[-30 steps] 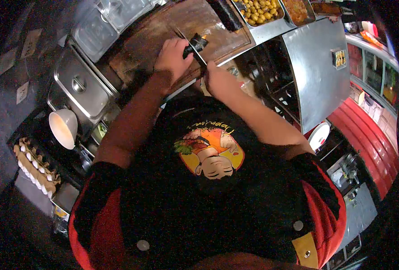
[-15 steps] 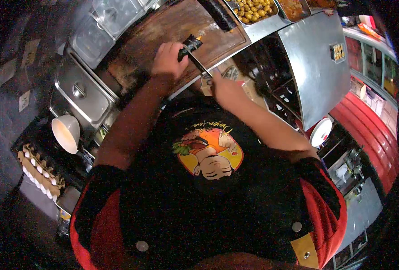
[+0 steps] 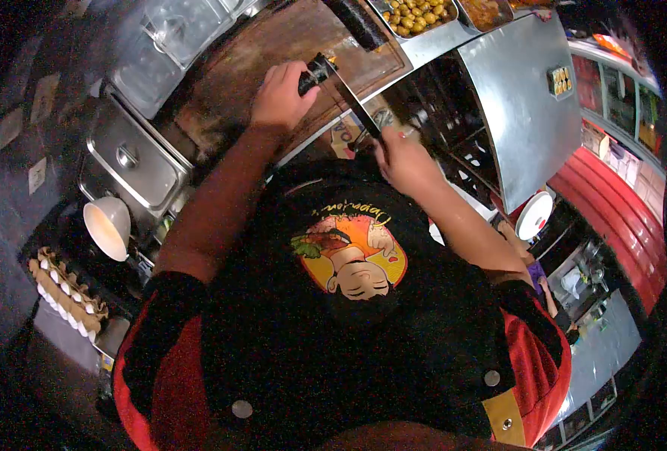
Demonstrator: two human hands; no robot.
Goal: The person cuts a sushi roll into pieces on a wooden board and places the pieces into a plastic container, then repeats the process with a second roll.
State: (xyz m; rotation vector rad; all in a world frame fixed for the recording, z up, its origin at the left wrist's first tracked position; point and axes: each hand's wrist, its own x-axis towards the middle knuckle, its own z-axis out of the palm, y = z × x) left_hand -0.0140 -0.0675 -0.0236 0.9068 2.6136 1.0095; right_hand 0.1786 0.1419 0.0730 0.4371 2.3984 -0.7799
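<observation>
At the far left, the egg tray (image 3: pixel 69 295) sits in dim light, its shells visible only as a pale row, and the papers (image 3: pixel 37 174) beyond it are too dark to read. Next come a pale bowl (image 3: pixel 108 227), tilted, and a lidded metal pan (image 3: pixel 127 161). The clear containers (image 3: pixel 169 45) are cut off by the upper edge.

The left hand (image 3: pixel 279 99) is over the cutting board (image 3: pixel 262 49), its fingers curled and closed around the near end of a short dark roll (image 3: pixel 315 73). They hide part of the roll, which lies on the board with orange bits just beside its exposed end. The knife (image 3: pixel 357 105) slants from there towards the person; whether its blade touches the roll is hard to tell. The right hand (image 3: pixel 409 164) has its fingers wrapped closed around the handle, mostly covering it.

Farther up the board lies a longer dark roll (image 3: pixel 354 24), cut off by the frame. The tray of small yellow round food (image 3: pixel 418 13) and the tray of orange-brown food (image 3: pixel 485 11) beside it are also cropped. At the right, another person (image 3: pixel 538 276) is partly hidden behind the right forearm.
</observation>
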